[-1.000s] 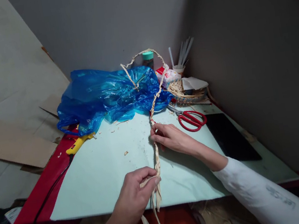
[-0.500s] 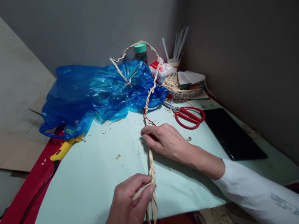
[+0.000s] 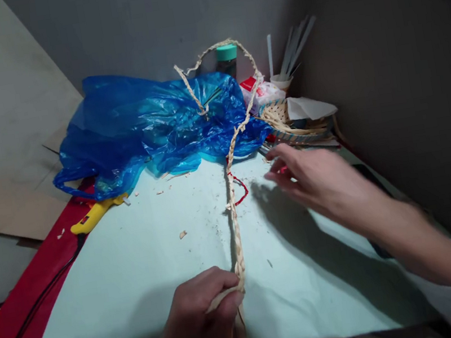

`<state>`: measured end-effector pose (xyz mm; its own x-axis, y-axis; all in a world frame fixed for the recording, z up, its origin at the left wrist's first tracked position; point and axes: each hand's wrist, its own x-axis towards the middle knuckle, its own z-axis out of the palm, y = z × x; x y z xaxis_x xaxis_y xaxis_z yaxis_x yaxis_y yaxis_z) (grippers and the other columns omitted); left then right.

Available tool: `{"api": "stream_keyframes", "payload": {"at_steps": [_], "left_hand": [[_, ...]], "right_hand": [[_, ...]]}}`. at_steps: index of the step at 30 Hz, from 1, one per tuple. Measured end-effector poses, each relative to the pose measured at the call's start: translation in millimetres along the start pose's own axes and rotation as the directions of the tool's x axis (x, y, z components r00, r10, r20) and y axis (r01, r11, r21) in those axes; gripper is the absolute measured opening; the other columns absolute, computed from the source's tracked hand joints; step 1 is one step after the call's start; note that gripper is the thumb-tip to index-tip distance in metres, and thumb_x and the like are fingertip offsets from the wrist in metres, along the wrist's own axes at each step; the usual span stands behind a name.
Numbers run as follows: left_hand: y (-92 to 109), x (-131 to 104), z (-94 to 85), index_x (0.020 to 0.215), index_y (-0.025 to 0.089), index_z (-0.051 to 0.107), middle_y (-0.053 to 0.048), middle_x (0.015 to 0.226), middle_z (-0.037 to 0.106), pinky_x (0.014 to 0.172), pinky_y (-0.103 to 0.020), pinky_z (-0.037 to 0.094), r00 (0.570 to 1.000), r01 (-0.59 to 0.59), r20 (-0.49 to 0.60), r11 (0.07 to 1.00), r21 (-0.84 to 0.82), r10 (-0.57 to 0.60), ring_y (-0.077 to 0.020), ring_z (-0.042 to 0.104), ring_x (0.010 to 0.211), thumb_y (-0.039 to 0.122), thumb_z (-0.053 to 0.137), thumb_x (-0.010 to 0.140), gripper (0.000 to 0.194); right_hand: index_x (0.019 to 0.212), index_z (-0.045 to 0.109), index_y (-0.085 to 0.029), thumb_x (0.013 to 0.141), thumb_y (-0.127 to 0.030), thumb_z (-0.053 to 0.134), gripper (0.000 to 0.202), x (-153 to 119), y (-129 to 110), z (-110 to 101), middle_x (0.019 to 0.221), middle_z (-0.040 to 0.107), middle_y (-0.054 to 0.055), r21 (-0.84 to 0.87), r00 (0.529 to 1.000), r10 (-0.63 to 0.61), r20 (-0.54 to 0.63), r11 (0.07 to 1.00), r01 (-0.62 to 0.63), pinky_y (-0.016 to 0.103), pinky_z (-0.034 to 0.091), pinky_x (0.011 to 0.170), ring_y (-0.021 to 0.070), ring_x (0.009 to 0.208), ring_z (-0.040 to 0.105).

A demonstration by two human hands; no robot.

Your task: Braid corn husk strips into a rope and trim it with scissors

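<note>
My left hand [image 3: 206, 303] pinches the near end of a pale braided cord [image 3: 237, 235], with loose strands hanging below over the table's front edge. The cord runs away from me up the middle of the table and loops over the blue plastic bag [image 3: 116, 129]. A red string [image 3: 244, 190] lies against the braid. My right hand [image 3: 304, 176] is raised off the braid, over the right side of the table, fingers apart and curved. Beneath and behind it the red-handled scissors are mostly hidden; only a bit of red shows between the fingers.
A yellow tool [image 3: 94, 217] with a black cable lies at the left edge. At the back stand a green-lidded jar [image 3: 227, 54], a cup of pale sticks [image 3: 282, 83] and a woven basket [image 3: 276, 110]. A dark tablet [image 3: 365, 172] is partly behind my right arm.
My right hand has let go of the braid and moved right and forward, covering the scissors. My left hand keeps its pinch. The view has shifted slightly.
</note>
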<state>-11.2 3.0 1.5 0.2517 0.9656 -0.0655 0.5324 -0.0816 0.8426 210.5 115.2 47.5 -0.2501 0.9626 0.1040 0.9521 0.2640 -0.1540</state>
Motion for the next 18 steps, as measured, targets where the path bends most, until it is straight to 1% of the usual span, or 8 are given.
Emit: {"api": "stream_keyframes", "payload": {"at_steps": [1,2,5,8,11,13,16,18], "left_hand": [[-1.3,-0.9,-0.6,0.073,0.019,0.063,0.003,0.066,0.06,0.061,-0.018,0.042,1.0,-0.025,-0.001,1.0,0.015,0.025,-0.0096,0.054,0.063,0.018,0.052,0.085,0.015],[-2.6,-2.2,-0.9,0.074,0.02,0.063,0.003,0.065,0.06,0.06,-0.019,0.043,0.999,-0.034,-0.005,0.999,0.031,0.034,-0.0098,0.054,0.062,0.019,0.052,0.085,0.016],[-5.7,-6.1,-0.3,0.08,0.021,0.065,0.003,0.064,0.059,0.054,-0.019,0.044,0.999,-0.005,-0.051,0.998,0.059,0.008,-0.0103,0.053,0.057,0.022,0.054,0.086,0.012],[-6.6,-6.2,-0.3,0.084,0.023,0.065,0.003,0.066,0.063,0.059,-0.02,0.049,0.997,-0.043,-0.067,0.997,0.058,0.047,-0.0111,0.057,0.059,0.022,0.053,0.087,0.013],[-5.2,-3.0,-1.6,0.08,0.023,0.064,0.004,0.064,0.063,0.056,-0.018,0.049,0.995,-0.099,-0.011,0.992,0.081,0.1,-0.0104,0.057,0.056,0.02,0.051,0.087,0.016],[-4.3,-1.8,-1.6,0.08,0.023,0.063,0.004,0.064,0.063,0.053,-0.017,0.047,0.994,-0.113,0.006,0.986,0.119,0.113,-0.0095,0.057,0.054,0.019,0.051,0.088,0.015],[-4.5,-3.1,0.8,0.083,0.024,0.061,0.004,0.066,0.064,0.055,-0.016,0.049,0.985,-0.171,0.001,0.964,0.206,0.174,-0.0096,0.059,0.056,0.016,0.049,0.089,0.015],[-5.0,-4.9,3.0,0.086,0.024,0.06,0.003,0.069,0.064,0.056,-0.016,0.05,0.973,-0.224,0.009,0.936,0.269,0.231,-0.0099,0.059,0.056,0.015,0.047,0.09,0.017]], "right_hand": [[0.102,0.055,-0.015,0.092,-0.027,0.051,0.016,0.8,11.4,-3.2,0.088,0.067,0.011,-0.208,0.999,0.031,0.02,0.978,-0.027,0.028,0.027,0.056,0.0217,0.073,0.061],[0.095,0.056,-0.015,0.092,-0.029,0.05,0.016,1.6,22.3,-3.8,0.09,0.066,0.014,-0.354,0.998,0.045,0.033,0.935,-0.031,0.029,0.025,0.055,0.0243,0.078,0.06],[0.091,0.054,-0.016,0.092,-0.033,0.047,0.019,2.7,46.9,6.5,0.089,0.063,0.012,-0.476,0.987,0.083,0.134,0.88,-0.009,0.03,0.025,0.055,0.0248,0.078,0.06],[0.098,0.051,-0.016,0.091,-0.029,0.044,0.016,4.1,56.5,22.0,0.089,0.06,0.012,-0.457,0.981,0.107,0.161,0.889,-0.022,0.029,0.029,0.057,0.0242,0.08,0.059],[0.098,0.049,-0.015,0.085,-0.024,0.047,0.016,5.7,57.8,28.8,0.086,0.059,0.012,-0.403,0.984,0.089,0.152,0.915,-0.021,0.03,0.034,0.06,0.0229,0.076,0.057],[0.098,0.048,-0.015,0.083,-0.024,0.048,0.018,4.3,57.1,26.5,0.09,0.06,0.012,-0.351,0.992,0.096,0.086,0.935,-0.06,0.029,0.036,0.058,0.0215,0.073,0.057],[0.104,0.051,-0.015,0.079,-0.025,0.052,0.027,-5.3,54.2,15.5,0.096,0.061,0.012,-0.271,0.985,0.166,-0.046,0.947,-0.172,0.027,0.035,0.052,0.0191,0.068,0.057],[0.115,0.051,-0.015,0.077,-0.028,0.054,0.04,-16.2,52.0,6.8,0.094,0.062,0.01,-0.222,0.982,0.15,-0.116,0.96,-0.172,0.027,0.036,0.05,0.0186,0.065,0.057]]}}
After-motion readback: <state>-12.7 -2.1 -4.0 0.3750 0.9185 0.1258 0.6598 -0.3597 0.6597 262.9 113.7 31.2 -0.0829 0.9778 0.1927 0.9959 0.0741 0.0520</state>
